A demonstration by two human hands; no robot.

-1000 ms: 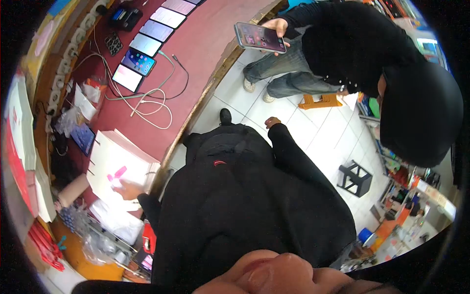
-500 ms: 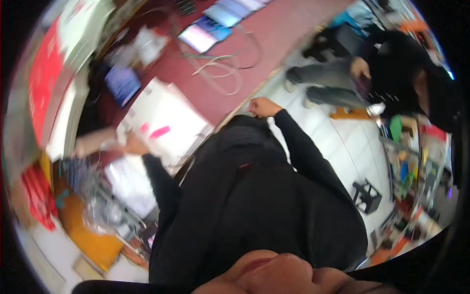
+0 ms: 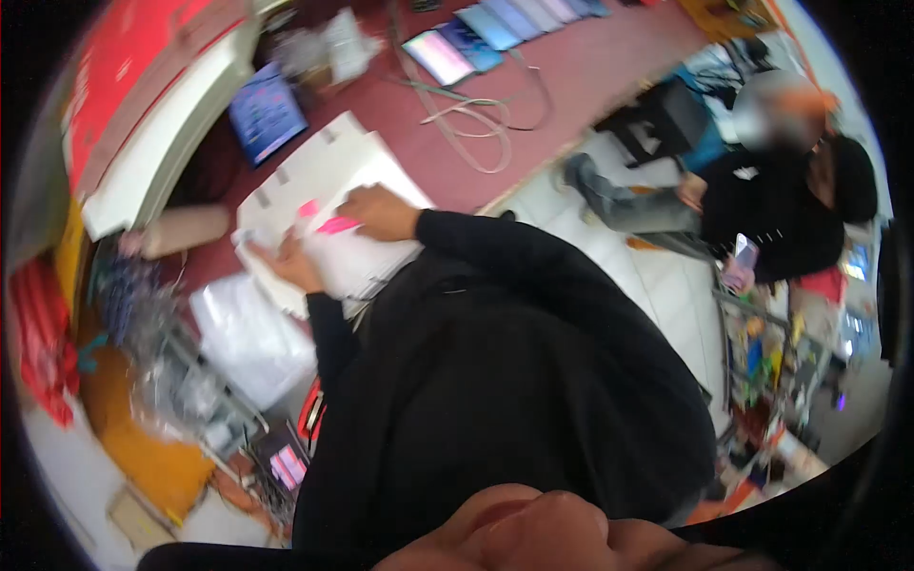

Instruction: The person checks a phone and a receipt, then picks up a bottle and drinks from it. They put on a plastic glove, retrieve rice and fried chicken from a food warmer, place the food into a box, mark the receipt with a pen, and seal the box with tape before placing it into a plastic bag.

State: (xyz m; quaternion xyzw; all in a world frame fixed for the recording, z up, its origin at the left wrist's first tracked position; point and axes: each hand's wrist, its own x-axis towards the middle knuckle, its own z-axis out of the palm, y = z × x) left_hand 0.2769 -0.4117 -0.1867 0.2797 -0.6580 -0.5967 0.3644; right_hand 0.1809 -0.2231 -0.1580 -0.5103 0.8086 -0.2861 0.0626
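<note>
A stack of white flat sheets or cardboard with bright pink marks lies at the edge of a dark red table. My right hand rests on the stack beside the pink marks, fingers bent and a little apart. Near the stack's left edge is my left hand, its thumb and fingers apart. Something whitish by its fingertips is too blurred to name. Left of that hand lies a beige cylinder, perhaps a roll. White plastic sheeting sits just below it.
A blue printed packet and clear plastic bags lie farther up the red table. Looped pale cable and a row of phone-like slabs are beyond. At right sits another person in black, beside cluttered shelves.
My right hand has come from beside my body onto the white stack. My left hand has moved from near the beige cylinder to the stack's left edge. The view has shifted.
</note>
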